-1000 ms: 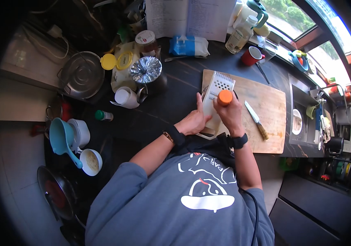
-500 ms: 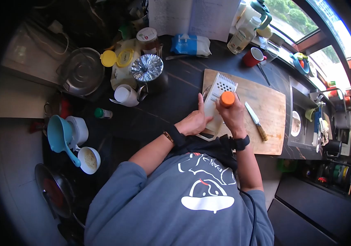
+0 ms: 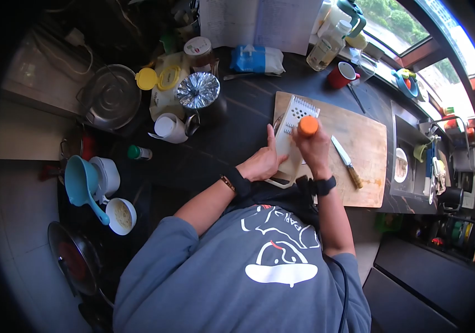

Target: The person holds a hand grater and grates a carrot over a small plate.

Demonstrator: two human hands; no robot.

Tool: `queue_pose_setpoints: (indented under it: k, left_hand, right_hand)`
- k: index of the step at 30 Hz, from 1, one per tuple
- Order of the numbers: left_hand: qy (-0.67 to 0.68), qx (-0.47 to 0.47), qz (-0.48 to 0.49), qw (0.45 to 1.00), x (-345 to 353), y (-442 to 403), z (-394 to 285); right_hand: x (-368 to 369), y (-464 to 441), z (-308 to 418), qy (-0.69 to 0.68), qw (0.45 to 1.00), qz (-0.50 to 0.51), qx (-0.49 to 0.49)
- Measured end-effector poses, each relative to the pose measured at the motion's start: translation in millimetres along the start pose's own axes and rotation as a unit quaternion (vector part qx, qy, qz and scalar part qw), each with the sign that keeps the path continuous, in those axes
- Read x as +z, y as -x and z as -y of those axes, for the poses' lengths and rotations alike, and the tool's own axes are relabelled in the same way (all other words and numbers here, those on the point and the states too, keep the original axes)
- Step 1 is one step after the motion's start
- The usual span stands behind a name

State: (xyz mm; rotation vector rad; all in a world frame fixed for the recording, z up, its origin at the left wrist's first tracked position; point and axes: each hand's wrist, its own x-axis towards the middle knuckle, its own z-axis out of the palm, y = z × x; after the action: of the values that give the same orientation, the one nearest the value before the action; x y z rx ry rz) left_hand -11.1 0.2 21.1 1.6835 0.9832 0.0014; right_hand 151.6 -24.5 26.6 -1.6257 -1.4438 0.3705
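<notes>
My right hand (image 3: 316, 149) is wrapped round a carrot (image 3: 308, 126), its orange cut end facing up, over the face of a white grater (image 3: 285, 145). My left hand (image 3: 263, 162) grips the grater along its left side, with the index finger stretched along the edge. The grater lies slanted on the left part of a wooden cutting board (image 3: 368, 141), its handle end close to my body. To the right of the carrot, a knife (image 3: 347, 162) with a brown handle rests on the board.
Left of the board stand a foil-topped pot (image 3: 198, 91), a white cup (image 3: 170, 129) and a green-capped jar (image 3: 139, 152). A bowl (image 3: 121, 216) and a blue ladle (image 3: 81, 180) are further left. Behind are a blue-white packet (image 3: 257, 59) and a red mug (image 3: 342, 75). A sink (image 3: 412, 183) lies right.
The carrot and my right hand have shifted slightly up along the grater. My left hand keeps its hold on the grater, and the view has moved a little.
</notes>
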Motion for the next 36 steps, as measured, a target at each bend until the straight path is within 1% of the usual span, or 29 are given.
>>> queue_pose_setpoints:
  k: [1, 2, 3, 4, 6, 7, 8, 9, 10, 13, 14, 15, 16, 17, 18, 20, 21, 22, 24, 25, 26, 27, 28, 29, 30, 32, 33, 36]
  left_hand:
    - [-0.001, 0.000, 0.000, 1.000, 2, -1, 4]
    - [0.013, 0.021, -0.010, 1.000, 6, -4, 10]
    - [0.027, 0.044, -0.020, 0.998, 7, -5, 14]
    - [0.026, 0.046, -0.022, 0.998, 9, -6, 17]
    - [0.028, 0.072, -0.032, 0.997, 8, -6, 18]
    - [0.029, 0.073, -0.032, 0.996, 6, -5, 16]
    - [0.022, 0.057, -0.022, 0.998, 5, -4, 14]
    - [0.016, 0.041, -0.012, 0.999, 2, -2, 10]
    - [0.020, 0.040, -0.012, 0.999, 0, -1, 6]
    - [0.001, 0.019, 0.010, 1.000, 0, 1, 6]
    - [0.018, 0.039, -0.007, 0.999, 5, -2, 13]
    - [0.034, 0.061, -0.025, 0.997, 5, -2, 14]
    - [0.032, 0.061, -0.027, 0.997, 4, -3, 15]
    - [0.024, 0.051, -0.022, 0.998, 4, -4, 15]
    - [0.019, 0.040, -0.016, 0.999, 4, -4, 14]
    - [0.017, 0.037, -0.013, 0.999, 2, -3, 10]
    - [0.013, 0.031, -0.010, 0.999, 2, -1, 9]
    - [0.017, 0.028, -0.007, 0.999, 2, 1, 7]
    - [0.018, 0.025, 0.001, 1.000, -1, 2, 5]
    - [0.016, 0.025, 0.001, 1.000, 1, 1, 8]
    - [0.023, 0.044, -0.012, 0.999, 5, -1, 13]
    - [0.031, 0.064, -0.026, 0.997, 5, 0, 14]
    - [0.027, 0.064, -0.027, 0.997, 4, -1, 13]
    - [0.023, 0.053, -0.021, 0.998, 3, -1, 12]
    - [0.021, 0.042, -0.014, 0.999, 2, 0, 10]
    - [0.019, 0.041, -0.012, 0.999, 1, 0, 9]
    - [0.017, 0.038, -0.011, 0.999, 2, 1, 9]
    - [0.010, 0.033, -0.005, 0.999, 2, 1, 7]
  right_hand:
    - [3, -7, -3, 0.004, 1.000, -0.022, 0.002]
    - [4, -14, -6, 0.003, 1.000, -0.023, 0.002]
    - [4, -24, -9, 0.004, 0.999, -0.034, 0.027]
    - [3, -30, -10, 0.005, 0.998, -0.045, 0.052]
    - [-1, -26, -9, 0.002, 0.999, -0.031, 0.045]
    - [-2, -18, -8, -0.016, 0.997, 0.005, 0.070]
    - [-3, -11, -7, -0.032, 0.994, 0.041, 0.096]
    - [-5, -7, -6, -0.050, 0.993, 0.051, 0.099]
    - [-6, -8, -6, -0.048, 0.992, 0.054, 0.100]
    - [-5, -24, -17, 0.006, 0.999, -0.035, 0.025]
    - [-8, -29, -24, 0.004, 0.999, -0.036, 0.025]
    - [-11, -34, -25, 0.004, 0.998, -0.026, 0.063]
    - [-11, -38, -26, 0.004, 0.995, -0.016, 0.100]
    - [-12, -31, -25, -0.037, 0.995, 0.001, 0.093]
    - [-11, -22, -26, -0.043, 0.995, 0.032, 0.089]
    - [-19, -7, 2, -0.127, 0.968, 0.096, 0.195]
    - [-20, -1, 9, -0.157, 0.968, 0.087, 0.177]
    - [-19, 0, 4, -0.156, 0.967, 0.091, 0.181]
    - [-12, -5, -14, -0.098, 0.985, 0.039, 0.140]
    - [-10, -13, -25, -0.065, 0.995, 0.008, 0.078]
    - [-10, -20, -34, -0.067, 0.995, 0.006, 0.078]
    - [-11, -29, -34, -0.085, 0.991, 0.003, 0.105]
    - [-12, -34, -32, -0.103, 0.986, 0.000, 0.131]
    - [-14, -30, -28, -0.117, 0.981, 0.021, 0.154]
    - [-16, -23, -18, -0.117, 0.981, 0.020, 0.154]
    - [-20, -7, -2, -0.131, 0.974, 0.098, 0.156]
    - [-22, -1, 6, -0.161, 0.968, 0.093, 0.169]
    - [-21, -2, -4, -0.171, 0.967, 0.080, 0.172]
